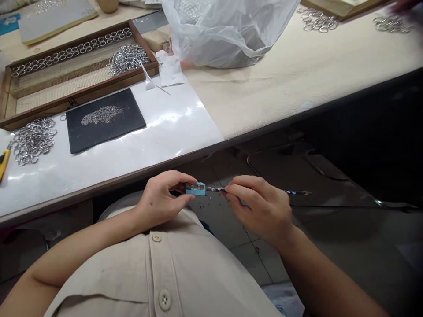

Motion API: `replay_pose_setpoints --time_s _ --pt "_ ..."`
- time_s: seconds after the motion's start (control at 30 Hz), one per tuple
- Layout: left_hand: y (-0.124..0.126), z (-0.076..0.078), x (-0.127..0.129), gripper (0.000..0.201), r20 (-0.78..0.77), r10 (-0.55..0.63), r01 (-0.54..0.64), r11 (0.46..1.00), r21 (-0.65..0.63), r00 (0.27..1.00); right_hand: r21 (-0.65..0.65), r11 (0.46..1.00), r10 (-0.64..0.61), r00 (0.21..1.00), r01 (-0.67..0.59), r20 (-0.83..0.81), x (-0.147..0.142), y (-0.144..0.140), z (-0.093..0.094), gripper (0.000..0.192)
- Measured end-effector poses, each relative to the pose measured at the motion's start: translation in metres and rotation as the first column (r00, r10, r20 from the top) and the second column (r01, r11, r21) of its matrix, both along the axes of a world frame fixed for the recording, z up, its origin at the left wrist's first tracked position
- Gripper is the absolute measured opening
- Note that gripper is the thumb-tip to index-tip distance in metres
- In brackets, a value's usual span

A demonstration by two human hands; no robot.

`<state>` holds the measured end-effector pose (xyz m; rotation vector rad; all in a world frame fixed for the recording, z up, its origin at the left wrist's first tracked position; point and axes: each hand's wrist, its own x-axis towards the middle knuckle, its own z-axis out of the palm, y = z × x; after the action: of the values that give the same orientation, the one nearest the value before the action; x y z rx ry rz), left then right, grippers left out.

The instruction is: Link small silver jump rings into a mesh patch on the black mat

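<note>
Below the table edge (139,174), the left hand (158,200) pinches a blue sharpener (195,189), and the right hand (261,207) grips a pencil (214,189) pushed into it. Pressing too hard could snap the tip; dark specks beneath the sharpener, probably shavings, may fall onto the shirt (158,273). The pencil's point is hidden inside. Beyond the edge, loose rings (33,141) sit beside a black mat (104,119).
</note>
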<state>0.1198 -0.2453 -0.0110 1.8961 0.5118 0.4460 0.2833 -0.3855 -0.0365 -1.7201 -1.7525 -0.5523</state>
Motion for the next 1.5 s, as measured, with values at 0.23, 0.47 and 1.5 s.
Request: replay_pose_setpoints --time_s 0.23,0.47,1.5 --pt "-0.0004 0.0008 -0.0016 0.023 0.006 -0.02 0.019 0.998 0.065 1.0 0.013 1.0 0.006 1.0 -0.006 -0.006 0.0 -0.0006 0.0 0.022" --pt "0.0005 -0.0011 -0.0029 0.021 -0.012 -0.03 0.031 0.995 0.095 0.999 -0.02 0.997 0.068 0.996 -0.069 -0.05 0.0013 -0.0028 0.0003 0.021" --pt "0.0008 -0.0007 -0.0054 0.022 -0.015 -0.092 0.094 0.982 0.166 0.996 -0.116 0.977 0.165 0.979 -0.178 -0.118 0.0044 -0.0073 0.0003 0.015"
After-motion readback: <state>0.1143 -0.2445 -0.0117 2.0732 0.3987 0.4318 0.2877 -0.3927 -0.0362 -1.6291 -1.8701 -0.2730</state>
